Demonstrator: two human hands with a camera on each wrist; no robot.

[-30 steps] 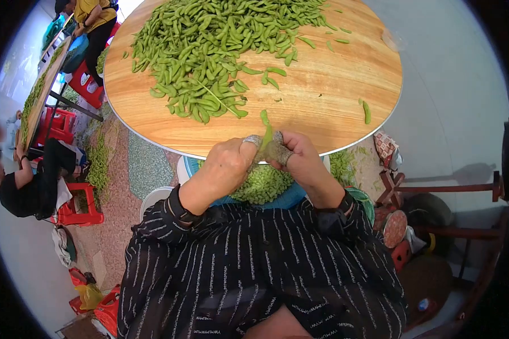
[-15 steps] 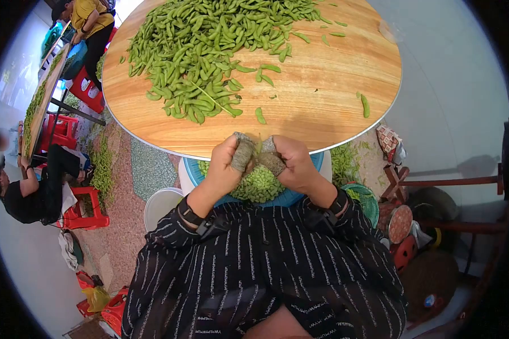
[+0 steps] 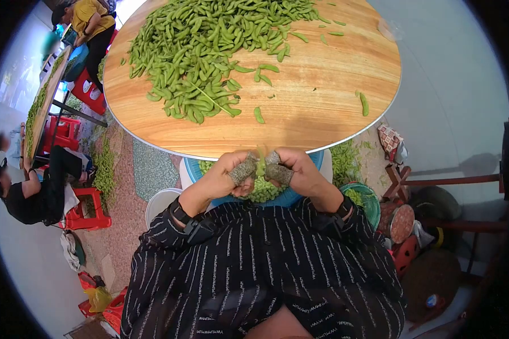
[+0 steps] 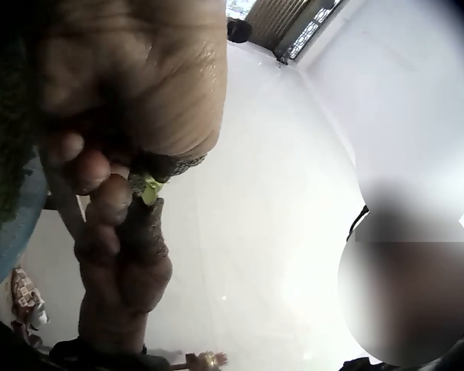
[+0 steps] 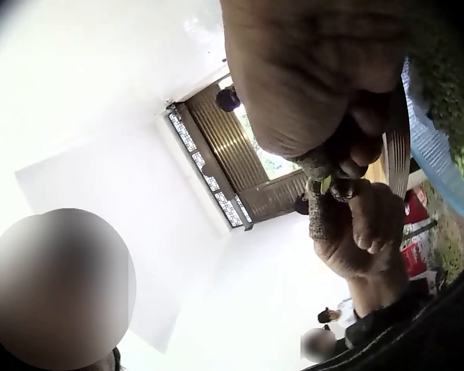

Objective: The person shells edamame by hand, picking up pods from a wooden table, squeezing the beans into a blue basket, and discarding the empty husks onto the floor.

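Note:
Between my two hands is a green soybean pod [image 3: 261,161], pinched from both sides just below the table's near edge. My left hand [image 3: 223,174] grips its left side, fingers curled and thumb wrapped in a grey covering. On the other side my right hand [image 3: 304,172] pinches the pod, its thumb covered the same way. In the left wrist view a bit of the pod [image 4: 151,191] shows between the thumb tips; the fingers hide most of it. Beneath the hands, shelled green beans [image 3: 266,193] fill a blue basin [image 3: 194,168].
A large heap of pods [image 3: 203,39] covers the far left of the round wooden table [image 3: 322,107]. One loose pod [image 3: 258,115] lies nearer. A white bucket [image 3: 159,199] stands left, a green basket [image 3: 372,206] right. Two people and red stools [image 3: 87,209] are further left.
Both hands have come down from the table's edge toward my body, over the basin. The pod, upright and long a second ago, is now mostly covered by the thumbs and fingers.

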